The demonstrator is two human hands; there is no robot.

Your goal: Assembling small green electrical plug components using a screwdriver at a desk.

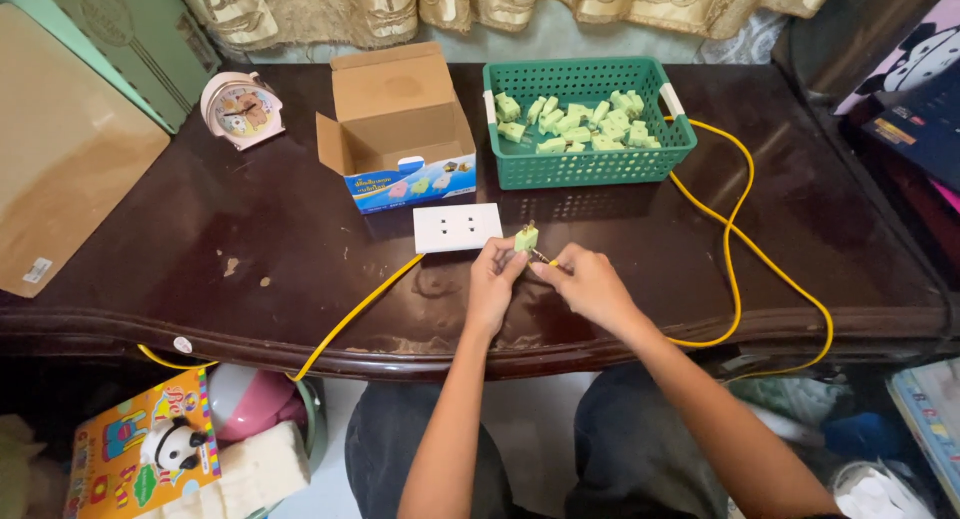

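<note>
The left hand [492, 279] pinches a small pale green plug adapter [526, 238] between thumb and fingertips, its grip closed on the lower body so the prongs point up and away. Just to its right, the right hand [585, 282] has its grip pinched shut around a thin tool [541, 257], seemingly a small screwdriver with a yellow handle, whose tip meets the adapter's side; most of it is hidden by the fingers. Both hands hover just above the dark wooden bench [250, 239].

The adapter looks light, rigid and smooth-sided plastic, so it would likely twist or slip if held loosely. The flat sides of the body seem the sound place to hold it, away from the metal prongs.

Just beyond the grip and slightly left lies a white socket plate [457, 226], with a yellow cable [350, 319] running from it toward the near edge of the bench and over it. Further back to the right stands a green plastic basket [590, 169] holding many more green adapters [575, 124]; another stretch of yellow cable loops around its right side. Further back to the left sits an open cardboard box [400, 129], and well off to the left a small pink alarm clock [240, 109].
</note>
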